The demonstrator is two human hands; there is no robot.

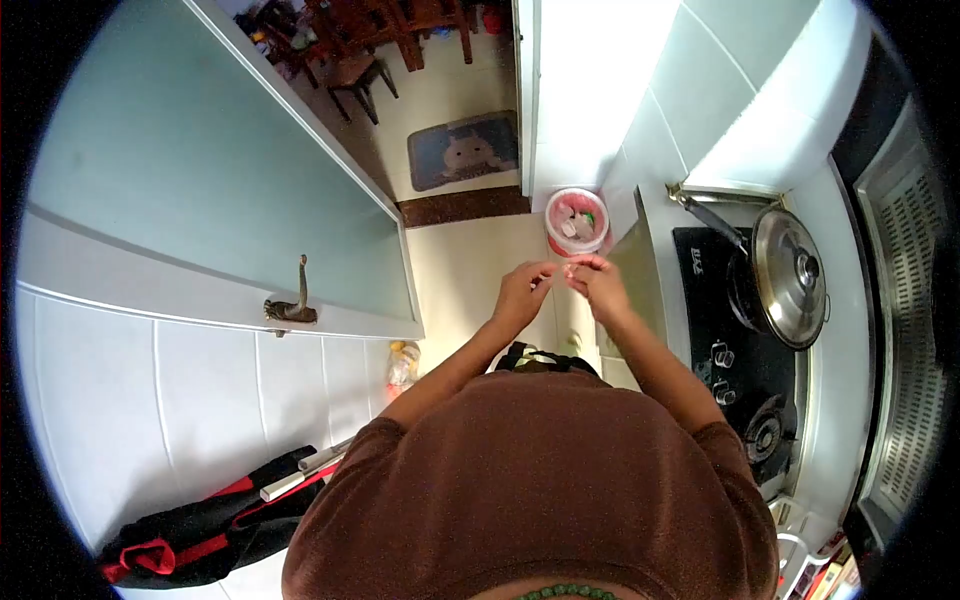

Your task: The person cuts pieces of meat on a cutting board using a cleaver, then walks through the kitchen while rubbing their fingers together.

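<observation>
My left hand (522,298) and my right hand (601,285) are raised in front of my body, with their fingertips almost meeting. Both are closed in a pinch. A small pale bit shows at the fingertips, too tiny to name. Just beyond the hands, on the floor, stands a round waste bin (551,226) with a white rim, a pink liner and crumpled whitish rubbish inside.
On the right, a lidded pan (790,270) sits on a black gas hob (700,300). A frosted-glass door (250,190) stands on the left, with a metal handle (291,310). Past the doorway lie a floor mat (464,150) and a wooden stool (357,78).
</observation>
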